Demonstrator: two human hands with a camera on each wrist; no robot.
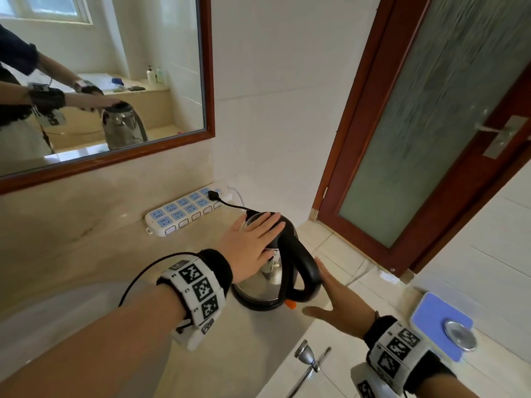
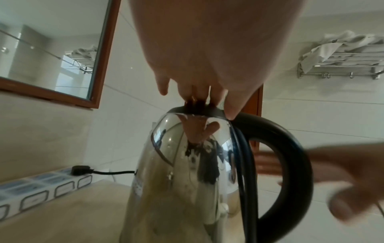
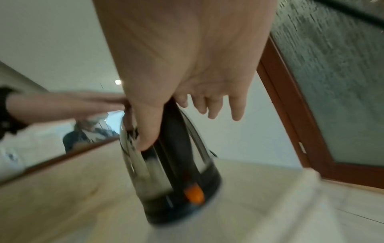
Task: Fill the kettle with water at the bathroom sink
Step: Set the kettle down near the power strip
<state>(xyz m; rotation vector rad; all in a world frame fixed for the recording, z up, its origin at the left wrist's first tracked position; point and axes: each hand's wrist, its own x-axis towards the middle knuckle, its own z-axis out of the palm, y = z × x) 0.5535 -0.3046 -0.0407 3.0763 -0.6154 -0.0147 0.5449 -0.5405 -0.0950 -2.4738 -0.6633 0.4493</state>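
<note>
A steel kettle (image 1: 267, 280) with a black handle (image 1: 307, 271) stands on its black base on the beige counter (image 1: 100, 254). My left hand (image 1: 253, 239) lies flat on the kettle's lid with the fingers straight. The left wrist view shows the left hand's fingertips (image 2: 197, 88) touching the lid over the kettle (image 2: 176, 172). My right hand (image 1: 336, 297) is open just right of the handle, not gripping it. In the blurred right wrist view, my right hand (image 3: 187, 65) has its thumb and spread fingers on either side of the handle (image 3: 174, 148). The white sink basin (image 1: 57, 320) lies at the lower left.
A white power strip (image 1: 186, 211) lies against the back wall, with a black plug whose cord runs to the kettle base. A framed mirror (image 1: 100, 81) hangs above. A wooden door with frosted glass (image 1: 431, 124) stands right. A blue scale (image 1: 439, 323) lies on the floor.
</note>
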